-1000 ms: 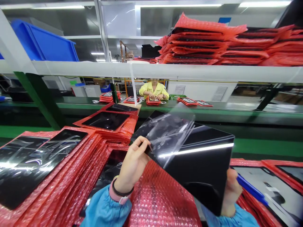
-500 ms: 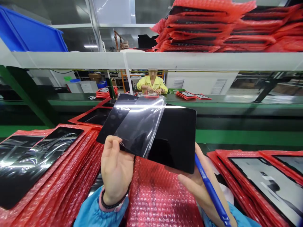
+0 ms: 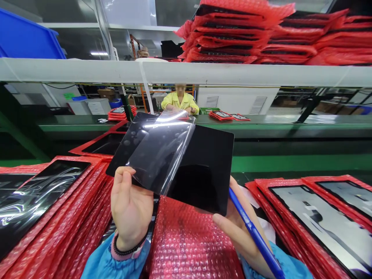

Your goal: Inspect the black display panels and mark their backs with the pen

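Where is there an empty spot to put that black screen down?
The green belt behind the black panel shows bare, between the red-bagged screens at right and the pile at left. The red bubble bag between the left hand and right hand is uncovered too. Both sides are crowded.

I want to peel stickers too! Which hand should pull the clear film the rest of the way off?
Probably the left hand: it already pinches the clear film. The right hand is busy holding the black panel and a blue pen.
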### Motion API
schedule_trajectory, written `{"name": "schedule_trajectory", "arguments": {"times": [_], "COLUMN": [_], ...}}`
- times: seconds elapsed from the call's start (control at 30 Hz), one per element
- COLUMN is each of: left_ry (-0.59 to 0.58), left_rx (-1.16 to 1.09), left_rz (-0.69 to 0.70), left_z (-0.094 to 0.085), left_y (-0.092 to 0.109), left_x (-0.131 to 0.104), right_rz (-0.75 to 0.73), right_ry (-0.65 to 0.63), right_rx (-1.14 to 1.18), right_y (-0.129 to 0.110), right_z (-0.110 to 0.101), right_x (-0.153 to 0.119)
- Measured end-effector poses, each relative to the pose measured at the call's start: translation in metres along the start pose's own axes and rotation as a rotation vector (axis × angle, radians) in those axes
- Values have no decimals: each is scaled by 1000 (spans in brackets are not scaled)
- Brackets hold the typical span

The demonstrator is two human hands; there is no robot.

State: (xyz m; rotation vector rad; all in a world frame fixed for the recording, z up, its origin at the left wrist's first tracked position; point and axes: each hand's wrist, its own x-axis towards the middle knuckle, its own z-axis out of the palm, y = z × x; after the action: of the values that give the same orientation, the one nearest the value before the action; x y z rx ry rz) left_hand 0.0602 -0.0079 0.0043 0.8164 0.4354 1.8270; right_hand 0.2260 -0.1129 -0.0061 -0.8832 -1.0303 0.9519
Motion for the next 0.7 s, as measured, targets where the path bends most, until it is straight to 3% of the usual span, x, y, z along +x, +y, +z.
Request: {"name": "schedule_trajectory", "arguments": {"times": [0.17,0.33,0.7], "left_ry": [63,132,207], "left_rx": [-22,35,235], "left_rz": [7,6,316], "left_z": [-2,-5,-33], "left_y": [0,1,-14], "left_x": [11,24,63], "right_rz": [50,63,-2], "right_ry": [-104,-198,-129], "right_rx": [118,59,-264], "right_y": [-2,-2,0], "right_z": [-1,-5,-17], "right_x": [2,11,7]}}
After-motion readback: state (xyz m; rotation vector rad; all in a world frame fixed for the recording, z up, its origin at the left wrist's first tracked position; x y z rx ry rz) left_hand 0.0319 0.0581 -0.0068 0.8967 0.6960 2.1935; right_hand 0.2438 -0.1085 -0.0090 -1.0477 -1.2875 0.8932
